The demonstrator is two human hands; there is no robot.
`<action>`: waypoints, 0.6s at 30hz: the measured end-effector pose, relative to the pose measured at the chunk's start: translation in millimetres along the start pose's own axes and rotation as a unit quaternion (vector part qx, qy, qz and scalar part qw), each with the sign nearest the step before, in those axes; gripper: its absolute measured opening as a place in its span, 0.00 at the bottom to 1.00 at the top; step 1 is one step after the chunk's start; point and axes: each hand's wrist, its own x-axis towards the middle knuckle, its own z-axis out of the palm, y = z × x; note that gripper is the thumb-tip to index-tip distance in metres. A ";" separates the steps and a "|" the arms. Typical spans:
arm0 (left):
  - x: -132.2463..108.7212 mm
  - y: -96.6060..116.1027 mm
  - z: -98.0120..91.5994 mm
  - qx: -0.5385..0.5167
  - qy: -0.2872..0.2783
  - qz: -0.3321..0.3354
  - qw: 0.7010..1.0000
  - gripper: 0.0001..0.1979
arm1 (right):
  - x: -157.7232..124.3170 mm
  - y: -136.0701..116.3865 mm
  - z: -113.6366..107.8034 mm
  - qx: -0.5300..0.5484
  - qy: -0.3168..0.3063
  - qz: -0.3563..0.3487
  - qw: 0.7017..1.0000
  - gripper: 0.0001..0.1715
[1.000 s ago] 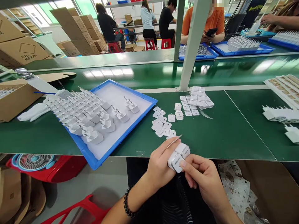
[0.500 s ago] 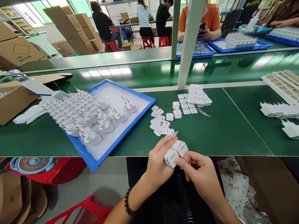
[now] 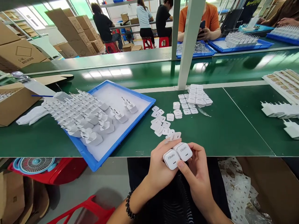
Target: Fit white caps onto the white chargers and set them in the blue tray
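Two white plug adapters [image 3: 177, 155] marked "Fibaks" sit side by side between my hands, their flat faces turned up. My left hand [image 3: 160, 166] is wrapped round them from the left, with a small white label card [image 3: 175, 136] at its fingertips. From the right, my right hand [image 3: 197, 171] grips the adapters, thumb on their lower edge. Loose white label cards [image 3: 157, 125] lie on the green bench just beyond my left hand. Further off are stacked sheets of labels [image 3: 198, 95]. A blue-rimmed tray [image 3: 130, 129] at the left holds several adapters with pins up.
A white post [image 3: 187, 62] stands behind the labels. More adapters [image 3: 277, 109] lie at the right. An open cardboard box [image 3: 18, 105] is at the far left. Several people sit beyond the bench. A red chair [image 3: 86, 208] stands below at the left.
The two adapters have tilted so their printed faces and slots show more fully. My right hand has closed in round their right side, and the card at my left fingertips now shows its face.
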 end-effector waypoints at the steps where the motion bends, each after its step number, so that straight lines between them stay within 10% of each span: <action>1: 0.3 0.7 -0.5 -0.005 0.000 0.003 1.000 0.21 | -1.9 0.6 -0.4 0.000 -0.010 -0.005 1.000 0.23; 7: -2.1 2.1 1.1 -0.025 -0.024 0.021 0.999 0.23 | -7.6 5.5 3.4 -0.019 -0.052 -0.010 0.998 0.44; 18: -5.5 11.7 1.0 -0.019 -0.041 0.019 0.999 0.20 | -12.8 0.0 7.6 0.008 -0.024 0.002 1.000 0.40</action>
